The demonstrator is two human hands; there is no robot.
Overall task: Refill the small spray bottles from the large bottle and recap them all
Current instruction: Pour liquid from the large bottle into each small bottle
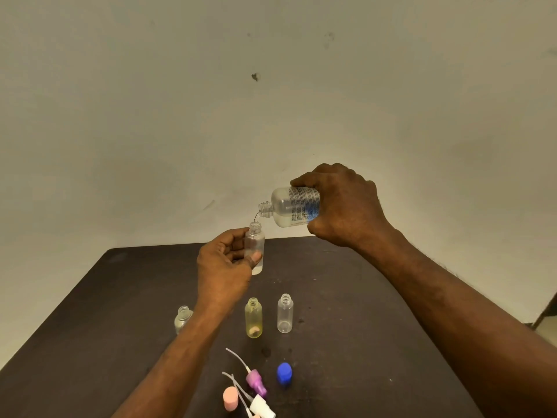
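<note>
- The right hand (346, 206) wraps around the big bottle (294, 206) and tips it sideways, mouth pointing left.
- A thin stream of clear water runs from its mouth into the little bottle (255, 247) just below.
- The left hand (224, 267) holds that little bottle upright, thumb in front and fingers behind, above the dark table (346, 297).
- Under the left hand stand a yellow bottle (253, 318) and a clear bottle (284, 313), both open.
- Closer in lie a blue cap (284, 373) and spray tops (256, 384).
</note>
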